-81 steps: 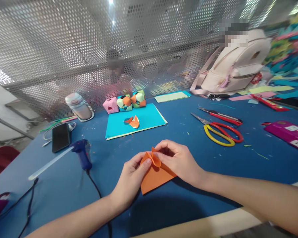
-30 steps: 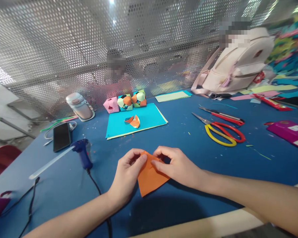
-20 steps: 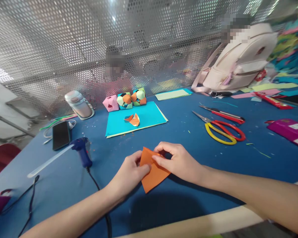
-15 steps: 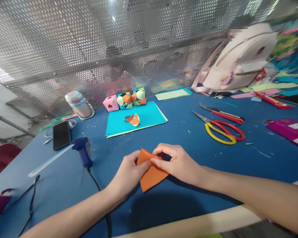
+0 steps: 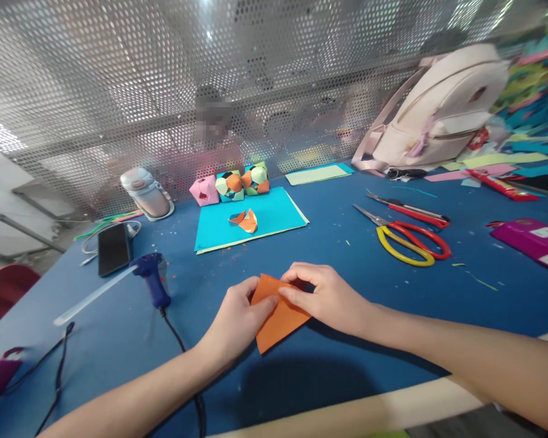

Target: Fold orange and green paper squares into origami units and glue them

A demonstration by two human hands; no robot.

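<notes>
An orange sheet of paper (image 5: 281, 322) is held between both hands above the front of the blue table. My left hand (image 5: 240, 313) pinches its left side, thumb on top and fingers behind. With thumb and fingers closed, my right hand (image 5: 331, 298) grips the upper right edge. The fingers behind the paper are partly hidden. Beyond the hands, a small folded orange and white paper piece (image 5: 249, 221) lies on a stack of turquoise sheets (image 5: 283, 210). Folded paper balls in pink (image 5: 205, 190) and mixed colours (image 5: 231, 185) stand behind that stack.
On the left are a blue glue gun (image 5: 153, 277) with a glue stick and cord, a phone (image 5: 113, 248) and a bottle (image 5: 145, 191). Scissors (image 5: 408, 243), a red utility knife (image 5: 415, 213) and a purple case (image 5: 532, 242) lie right. A backpack (image 5: 442, 115) rests against the perforated screen (image 5: 164, 79).
The orange paper's bend has eased, so it looks flatter now. Both hands keep nearly the same place and grip. A person's blurred head behind the backpack is no longer visible.
</notes>
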